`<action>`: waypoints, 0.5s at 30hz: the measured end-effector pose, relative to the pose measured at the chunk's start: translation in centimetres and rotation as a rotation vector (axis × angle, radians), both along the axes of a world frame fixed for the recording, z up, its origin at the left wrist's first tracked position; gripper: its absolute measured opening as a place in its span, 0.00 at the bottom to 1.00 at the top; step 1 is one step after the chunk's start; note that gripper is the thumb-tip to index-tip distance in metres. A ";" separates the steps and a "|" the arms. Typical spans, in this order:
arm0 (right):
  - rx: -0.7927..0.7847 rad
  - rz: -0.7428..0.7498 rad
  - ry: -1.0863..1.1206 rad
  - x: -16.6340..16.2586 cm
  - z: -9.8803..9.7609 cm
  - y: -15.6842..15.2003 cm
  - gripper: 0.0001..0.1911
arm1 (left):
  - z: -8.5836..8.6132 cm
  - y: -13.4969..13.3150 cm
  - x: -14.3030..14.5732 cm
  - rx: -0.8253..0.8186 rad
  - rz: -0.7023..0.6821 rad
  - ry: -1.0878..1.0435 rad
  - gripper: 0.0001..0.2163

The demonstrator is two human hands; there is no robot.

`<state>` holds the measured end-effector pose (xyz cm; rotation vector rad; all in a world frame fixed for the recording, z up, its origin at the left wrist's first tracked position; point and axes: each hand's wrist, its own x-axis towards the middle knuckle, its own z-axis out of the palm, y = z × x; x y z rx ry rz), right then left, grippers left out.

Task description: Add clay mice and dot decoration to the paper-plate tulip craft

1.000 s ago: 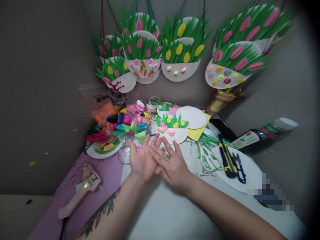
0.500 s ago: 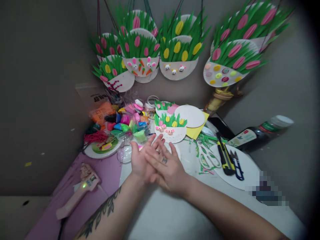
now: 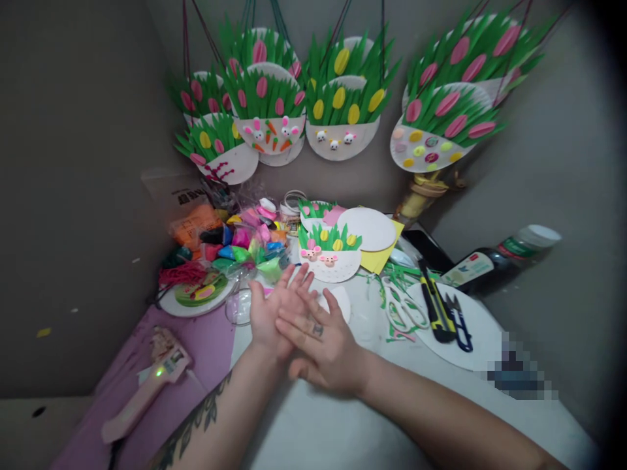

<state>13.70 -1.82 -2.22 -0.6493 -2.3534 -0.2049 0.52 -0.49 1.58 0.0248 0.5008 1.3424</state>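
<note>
Palm up over the white table [image 3: 313, 424], my left hand [image 3: 269, 316] has its fingers stretched out and pointing away from me. My right hand [image 3: 333, 346] lies across its palm, fingers extended and apart, the fingertips touching the left palm. Whether something small sits between the two palms is hidden. Just beyond my fingers stands a paper-plate basket [image 3: 333, 267] with green paper grass, tulips and two pink mouse faces. A white round piece [image 3: 339, 305] lies partly behind my right hand, and a clear round lid [image 3: 238, 307] is left of my left hand.
At left a pink glue gun [image 3: 147, 385] with a green light rests on a purple mat [image 3: 208, 343]. Colourful clay packets [image 3: 240, 238] are piled behind. White scissors [image 3: 401, 307], a yellow-black cutter [image 3: 435, 307], thread snips [image 3: 459, 323] and a dark bottle [image 3: 494, 264] are at right. Decorated plates [image 3: 269, 130] hang behind.
My right fingers have slid slightly back toward me across the left palm, and more of the left fingers shows. The whole view has shifted a little; the things on the table stay put.
</note>
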 end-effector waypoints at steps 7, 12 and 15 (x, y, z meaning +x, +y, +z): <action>0.002 0.025 0.022 -0.1 0.3 -0.1 0.27 | 0.0 0.2 -0.2 0.028 0.047 -0.016 0.37; -0.036 -0.059 0.041 -0.2 0.2 -0.2 0.26 | 0.2 0.0 0.0 -0.031 -0.016 -0.003 0.37; 0.005 0.010 0.021 -0.1 0.0 -0.2 0.27 | 0.2 0.0 -0.1 0.032 0.051 -0.012 0.36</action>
